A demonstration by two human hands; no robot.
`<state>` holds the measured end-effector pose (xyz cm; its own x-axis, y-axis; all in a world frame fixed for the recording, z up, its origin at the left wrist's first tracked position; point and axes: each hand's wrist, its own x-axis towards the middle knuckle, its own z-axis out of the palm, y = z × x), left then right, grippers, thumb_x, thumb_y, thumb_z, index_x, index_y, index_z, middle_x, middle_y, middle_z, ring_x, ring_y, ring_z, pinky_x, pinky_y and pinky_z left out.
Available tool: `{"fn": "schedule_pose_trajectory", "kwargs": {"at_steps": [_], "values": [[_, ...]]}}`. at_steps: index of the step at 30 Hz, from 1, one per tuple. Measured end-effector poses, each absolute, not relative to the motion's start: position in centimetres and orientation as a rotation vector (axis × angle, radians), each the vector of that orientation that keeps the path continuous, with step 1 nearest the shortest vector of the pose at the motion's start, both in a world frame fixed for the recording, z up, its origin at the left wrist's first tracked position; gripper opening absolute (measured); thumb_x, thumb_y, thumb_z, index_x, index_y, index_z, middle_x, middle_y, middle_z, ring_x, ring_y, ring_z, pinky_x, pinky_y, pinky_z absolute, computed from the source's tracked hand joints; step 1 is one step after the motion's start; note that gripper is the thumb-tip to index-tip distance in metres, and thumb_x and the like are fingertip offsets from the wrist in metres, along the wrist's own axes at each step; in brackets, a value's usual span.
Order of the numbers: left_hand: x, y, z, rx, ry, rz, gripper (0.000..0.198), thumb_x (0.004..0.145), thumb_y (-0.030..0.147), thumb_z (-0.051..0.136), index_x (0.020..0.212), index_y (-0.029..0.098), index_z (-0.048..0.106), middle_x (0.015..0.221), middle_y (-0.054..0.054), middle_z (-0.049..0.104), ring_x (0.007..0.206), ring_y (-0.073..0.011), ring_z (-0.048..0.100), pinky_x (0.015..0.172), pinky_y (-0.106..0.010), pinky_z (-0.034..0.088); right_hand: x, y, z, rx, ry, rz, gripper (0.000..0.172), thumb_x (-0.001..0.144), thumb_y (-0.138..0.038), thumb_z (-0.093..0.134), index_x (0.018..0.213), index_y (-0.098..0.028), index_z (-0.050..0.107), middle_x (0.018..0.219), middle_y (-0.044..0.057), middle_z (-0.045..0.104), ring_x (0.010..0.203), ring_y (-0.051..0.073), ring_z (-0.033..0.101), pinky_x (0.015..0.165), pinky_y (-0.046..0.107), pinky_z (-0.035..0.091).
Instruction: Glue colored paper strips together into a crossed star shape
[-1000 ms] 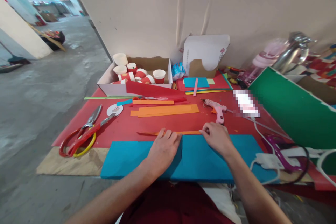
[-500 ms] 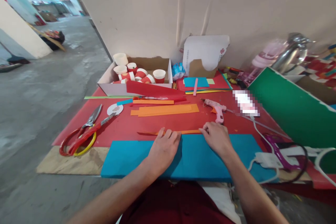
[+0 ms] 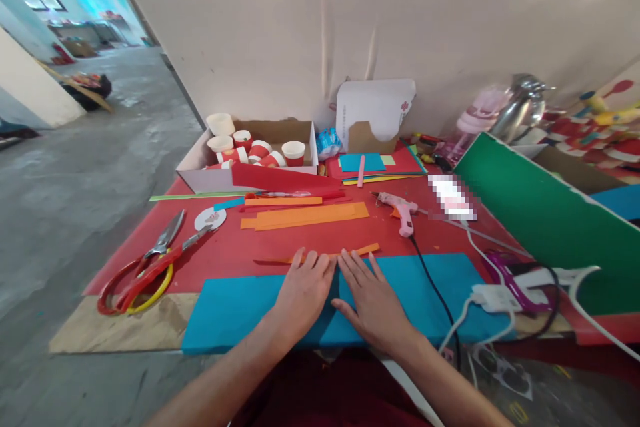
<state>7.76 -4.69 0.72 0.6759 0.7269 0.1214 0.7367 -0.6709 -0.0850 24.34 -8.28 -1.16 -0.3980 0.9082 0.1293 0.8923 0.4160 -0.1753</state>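
A narrow orange paper strip [image 3: 370, 249] lies crosswise along the back edge of a blue board [image 3: 240, 310]. My left hand [image 3: 306, 288] lies palm down with its fingers stretched out, their tips pressing on the strip. Close beside it, my right hand [image 3: 373, 300] is flat, thumb spread out to the side, its fingertips on the strip too. The strip's middle is partly hidden under the fingers, and its ends show on both sides. Behind the hands lie wider orange paper strips [image 3: 310, 216] on a red sheet [image 3: 225, 250].
Scissors [image 3: 150, 267] with red and yellow handles lie at the left. A pink glue gun [image 3: 404, 213] with a black cord lies right of the orange strips. Further back stands a box [image 3: 205, 179] of paper cups. A green panel [image 3: 530, 227] and white cables border the right.
My right hand has let go of the strip's right end, moved left beside my left hand and flattened its fingers. My left hand stays on the strip, and the view has tilted up slightly.
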Motion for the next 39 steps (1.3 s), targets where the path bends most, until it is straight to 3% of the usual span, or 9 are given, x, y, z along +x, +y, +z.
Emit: {"fn": "schedule_pose_trajectory", "kwargs": {"at_steps": [6, 15, 19, 23, 26, 28, 31, 34, 39], "values": [[7.9, -4.7, 0.8, -2.747, -1.211, -0.128, 0.039, 0.087, 0.017, 0.037, 0.125, 0.014, 0.044, 0.099, -0.008, 0.054, 0.095, -0.0215, 0.047, 0.097, -0.044, 0.03, 26.1, -7.8, -0.8, -1.718, -2.383, 0.092, 0.061, 0.089, -0.051, 0.03, 0.14, -0.017, 0.029, 0.143, 0.011, 0.035, 0.134, 0.026, 0.028, 0.109, 0.051, 0.018], [7.9, -4.7, 0.6, -2.735, -1.23, -0.128, 0.04, 0.088, 0.016, 0.035, 0.127, 0.014, 0.043, 0.099, -0.008, 0.054, 0.094, -0.0209, 0.047, 0.099, -0.044, 0.029, 27.7, -7.9, 0.3, -1.938, -2.23, 0.03, 0.064, 0.089, -0.052, 0.03, 0.135, -0.008, 0.039, 0.137, 0.018, 0.044, 0.132, 0.03, 0.032, 0.11, 0.052, 0.015], [9.2, -4.7, 0.6, -2.76, -1.345, -0.126, 0.038, 0.088, 0.018, 0.036, 0.124, 0.014, 0.046, 0.103, -0.009, 0.055, 0.097, -0.022, 0.047, 0.099, -0.046, 0.029, 25.5, -6.9, 1.0, -1.646, -2.281, 0.209, 0.063, 0.09, -0.048, 0.03, 0.142, -0.014, 0.022, 0.147, 0.012, 0.028, 0.137, 0.025, 0.021, 0.111, 0.047, 0.02], [9.3, -4.6, 1.0, -2.825, -1.36, -0.194, 0.037, 0.087, 0.021, 0.04, 0.123, 0.018, 0.049, 0.115, -0.01, 0.053, 0.106, -0.0218, 0.045, 0.102, -0.046, 0.026, 23.8, -5.2, 0.5, -1.386, -2.339, 0.552, 0.059, 0.093, -0.042, 0.023, 0.144, -0.02, 0.003, 0.148, 0.009, 0.024, 0.136, 0.02, 0.025, 0.109, 0.044, 0.028], [6.5, -4.4, 1.9, -2.859, -1.333, -0.322, 0.035, 0.087, 0.019, 0.042, 0.12, 0.022, 0.052, 0.115, -0.007, 0.054, 0.112, -0.0194, 0.041, 0.103, -0.041, 0.024, 23.6, -4.5, 0.1, -1.383, -2.436, 0.611, 0.058, 0.092, -0.046, 0.024, 0.143, -0.021, 0.015, 0.147, 0.008, 0.029, 0.136, 0.02, 0.023, 0.111, 0.045, 0.024], [3.6, -4.1, 2.5, -2.741, -1.521, -0.454, 0.033, 0.087, 0.027, 0.044, 0.12, 0.024, 0.053, 0.116, -0.006, 0.055, 0.112, -0.0198, 0.041, 0.098, -0.04, 0.029, 23.8, -4.4, 0.0, -1.384, -2.504, 0.578, 0.058, 0.091, -0.049, 0.026, 0.142, -0.022, 0.022, 0.146, 0.007, 0.031, 0.137, 0.021, 0.022, 0.111, 0.045, 0.022], [-0.1, -3.8, 2.8, -2.635, -1.712, -0.468, 0.037, 0.082, 0.04, 0.053, 0.116, 0.024, 0.056, 0.107, -0.007, 0.057, 0.102, -0.0219, 0.044, 0.085, -0.038, 0.036, 23.6, -4.4, -0.1, -1.407, -2.544, 0.465, 0.061, 0.089, -0.054, 0.028, 0.141, -0.021, 0.027, 0.145, 0.008, 0.033, 0.136, 0.023, 0.024, 0.11, 0.046, 0.022], [-1.3, -3.8, 2.3, -2.696, -1.651, -0.411, 0.022, 0.085, 0.033, 0.051, 0.099, 0.025, 0.065, 0.092, -0.005, 0.058, 0.092, -0.0191, 0.045, 0.08, -0.035, 0.034, 22.8, -4.1, 0.1, -1.44, -2.533, 0.324, 0.062, 0.087, -0.056, 0.032, 0.137, -0.019, 0.037, 0.14, 0.011, 0.041, 0.133, 0.026, 0.031, 0.109, 0.049, 0.023], [-0.1, -3.8, 1.2, -2.602, -1.468, -0.343, 0.026, 0.09, 0.027, 0.041, 0.097, 0.025, 0.066, 0.082, -0.006, 0.055, 0.087, -0.0197, 0.043, 0.074, -0.035, 0.032, 20.7, -2.7, 1.1, -1.293, -2.503, 0.27, 0.037, 0.089, -0.034, 0.045, 0.121, -0.018, 0.054, 0.121, 0.011, 0.058, 0.112, 0.023, 0.05, 0.096, 0.038, 0.036]]}}
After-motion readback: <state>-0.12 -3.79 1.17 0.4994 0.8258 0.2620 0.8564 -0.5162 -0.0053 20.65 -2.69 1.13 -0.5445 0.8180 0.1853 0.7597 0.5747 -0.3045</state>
